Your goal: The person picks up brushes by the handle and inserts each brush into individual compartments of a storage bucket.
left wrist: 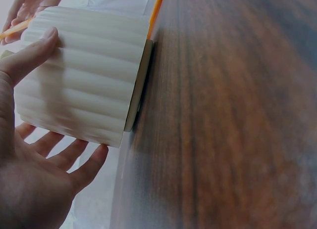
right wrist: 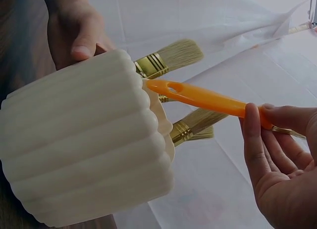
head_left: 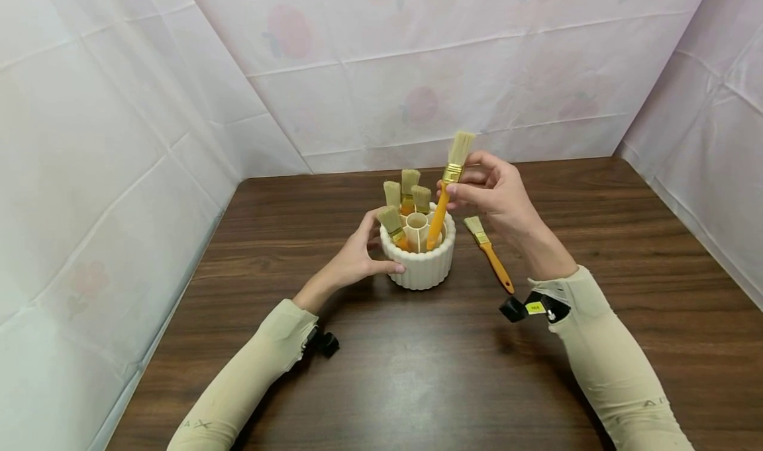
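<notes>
Brush (head_left: 446, 193) pinched in right hand (head_left: 497, 196), tip at holder (head_left: 420, 269) rim (left hand (head_left: 352, 259) cupping it); open table (head_left: 626, 239) right.

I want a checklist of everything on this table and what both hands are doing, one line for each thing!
Surface: dark brown wooden table, bare wood showing.
Job's things: white ribbed round holder stands upright with four yellow-handled bristle brushes in its compartments; a fifth orange-handled brush has its handle tip at the rim.
Clutter: one more orange-handled brush lying flat to the right of the holder.
Hands: left hand steadies the holder's side; right hand pinches the fifth brush near its gold band.
Cables: nothing seen.
Surroundings: pale sheets with faint fruit prints hang on three sides.
</notes>
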